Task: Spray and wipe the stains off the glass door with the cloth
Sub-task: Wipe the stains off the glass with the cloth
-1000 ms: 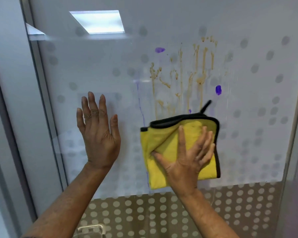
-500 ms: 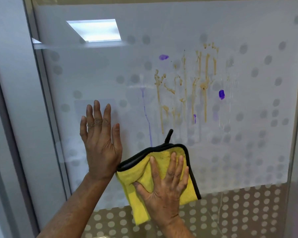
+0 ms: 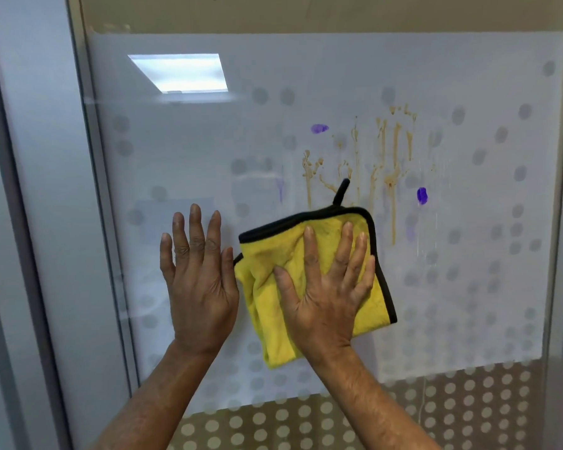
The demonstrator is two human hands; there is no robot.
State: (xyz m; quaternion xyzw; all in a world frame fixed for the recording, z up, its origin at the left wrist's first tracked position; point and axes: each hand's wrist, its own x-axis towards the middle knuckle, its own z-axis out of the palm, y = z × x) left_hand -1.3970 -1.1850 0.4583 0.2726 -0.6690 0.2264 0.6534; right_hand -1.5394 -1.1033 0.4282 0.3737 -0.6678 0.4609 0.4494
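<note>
My right hand (image 3: 325, 297) lies flat with fingers spread, pressing the folded yellow microfibre cloth with black edging (image 3: 309, 280) against the frosted, dotted glass door (image 3: 468, 287); it grips nothing, only pushes. My left hand (image 3: 200, 284) is open too, palm flat on the bare glass just left of the cloth, its thumb near the cloth's edge. Above my right fingertips run the brown drip stains (image 3: 381, 164), the cloth's black loop (image 3: 341, 191) reaching among them. Two purple blots (image 3: 422, 195) sit above and to the right.

cloth (image 3: 319, 284) on glass door (image 3: 468, 287) | L hand (image 3: 199, 287) just left | stains (image 3: 387, 164) above
</note>
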